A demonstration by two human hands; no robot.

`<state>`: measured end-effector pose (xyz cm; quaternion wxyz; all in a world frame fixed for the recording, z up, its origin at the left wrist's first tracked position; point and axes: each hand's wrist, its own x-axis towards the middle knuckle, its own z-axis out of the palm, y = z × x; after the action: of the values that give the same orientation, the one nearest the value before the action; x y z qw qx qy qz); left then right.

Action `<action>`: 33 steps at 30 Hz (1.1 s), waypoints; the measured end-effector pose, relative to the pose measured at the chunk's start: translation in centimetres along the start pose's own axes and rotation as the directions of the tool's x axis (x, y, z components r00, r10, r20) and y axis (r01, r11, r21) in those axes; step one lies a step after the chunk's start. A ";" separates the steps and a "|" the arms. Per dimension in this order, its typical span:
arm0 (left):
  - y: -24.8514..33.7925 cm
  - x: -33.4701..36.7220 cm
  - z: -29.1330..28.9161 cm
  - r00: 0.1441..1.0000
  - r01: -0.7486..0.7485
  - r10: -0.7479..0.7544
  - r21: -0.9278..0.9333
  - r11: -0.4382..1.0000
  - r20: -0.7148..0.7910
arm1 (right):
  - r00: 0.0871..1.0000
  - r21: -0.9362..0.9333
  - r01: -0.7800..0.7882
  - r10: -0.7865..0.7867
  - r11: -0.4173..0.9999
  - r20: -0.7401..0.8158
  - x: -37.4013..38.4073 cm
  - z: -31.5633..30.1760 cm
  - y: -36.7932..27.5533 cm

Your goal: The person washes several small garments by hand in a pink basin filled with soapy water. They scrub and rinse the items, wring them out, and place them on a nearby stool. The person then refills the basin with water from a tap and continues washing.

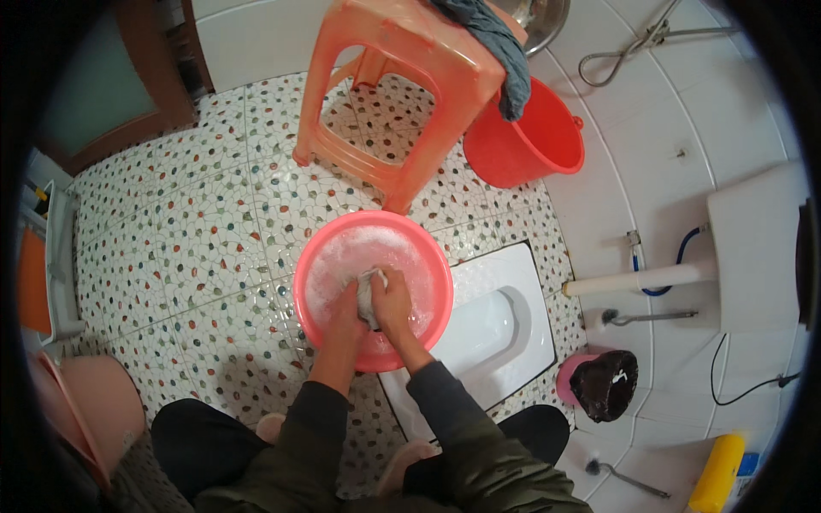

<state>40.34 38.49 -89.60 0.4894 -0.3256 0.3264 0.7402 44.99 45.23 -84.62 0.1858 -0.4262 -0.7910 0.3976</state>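
A pink basin point(373, 217) of sudsy water stands on the floor before me, partly over the edge of the squat toilet. Over the water, inside the basin, both hands grip a wet, light grey cloth point(366, 299). My left hand point(344, 309) closes on its left side, the fingertips partly hidden. On the other side my right hand point(393, 301) wraps round the cloth, knuckles up. White foam point(376, 235) lies mostly along the basin's far side.
Beyond the basin stands an orange plastic stool point(419, 43) with a dark grey cloth point(496, 47) draped over it. A red bucket point(534, 141) is beside it. The white squat toilet point(522, 355) and a lined pink bin point(571, 380) lie to the right; a pink tub point(111, 410) stands at left.
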 end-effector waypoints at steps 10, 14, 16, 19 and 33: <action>-0.7 -1.1 0.5 0.960 -0.109 0.050 0.203 0.973 0.274 | 0.992 -0.169 -0.083 0.065 0.982 -0.110 1.8 0.2 1.7; 0.0 -2.2 3.4 0.869 -0.480 0.386 0.711 0.513 0.308 | 0.974 -0.029 -0.227 0.227 0.973 0.004 1.5 -0.9 7.2; 2.6 -3.2 3.0 0.811 -0.504 0.369 0.863 0.045 0.454 | 0.870 0.017 -0.392 0.364 0.920 0.333 0.9 -2.4 5.8; 3.4 -3.1 2.9 0.777 -0.472 0.252 0.799 -0.373 0.577 | 0.790 -0.015 -0.471 0.429 0.882 0.438 1.7 -4.6 6.0; 2.6 -4.1 0.7 0.791 -0.334 0.276 0.763 -0.553 0.546 | 0.834 0.496 -0.381 0.058 0.781 0.549 3.9 -0.7 0.8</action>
<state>39.02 36.14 -85.50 0.2649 0.3662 0.8575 0.2458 43.64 49.02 -85.02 0.0446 -0.3207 -0.5916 0.7384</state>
